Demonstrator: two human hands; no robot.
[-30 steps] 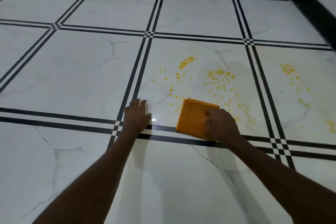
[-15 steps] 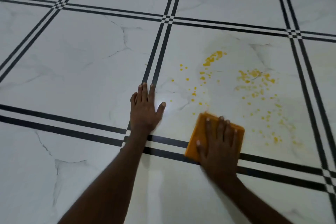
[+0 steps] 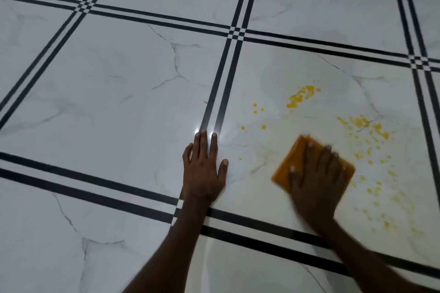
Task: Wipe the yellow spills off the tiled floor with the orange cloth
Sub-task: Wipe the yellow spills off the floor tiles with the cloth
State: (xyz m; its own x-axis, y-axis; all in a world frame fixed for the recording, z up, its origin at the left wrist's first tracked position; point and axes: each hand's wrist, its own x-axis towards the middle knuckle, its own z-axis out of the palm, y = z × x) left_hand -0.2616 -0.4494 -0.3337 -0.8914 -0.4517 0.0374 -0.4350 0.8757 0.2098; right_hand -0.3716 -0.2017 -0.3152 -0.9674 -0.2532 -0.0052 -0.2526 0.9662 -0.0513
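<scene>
Head view, only one. Right hand (image 3: pixel 317 181) lies flat on the orange cloth (image 3: pixel 289 169), fingers spread, palm pressing it to the tiled floor (image 3: pixel 119 102); no pinch or fist, just an open-palm press, probably so the whole folded pad rubs the tile at once. Hand and cloth edges are motion-blurred, so I judge a wipe stroke in progress. The cloth is a folded square on the white marble-look tile right of centre, just beyond the near double black grout line (image 3: pixel 95 183), with the near-left part and far corner sticking out past the hand.

Left hand (image 3: pixel 204 171) rests palm down on the bare floor, left of the cloth and apart from it, open and holding nothing; fingertips reach the black line running away from the camera. Looks like a brace for body weight while leaning forward.

Yellow spills (image 3: pixel 302 96): a dense smear far of the cloth, a second cluster to the far right just beyond the cloth's far corner, loose drops between the two hands, and a scatter of specks along the cloth's right side down toward the near line. Some near-right specks look pale and smeared.

Judgement: early in the task, most yellow not yet lifted. Risk is spreading the wet drops instead of picking them up.
</scene>
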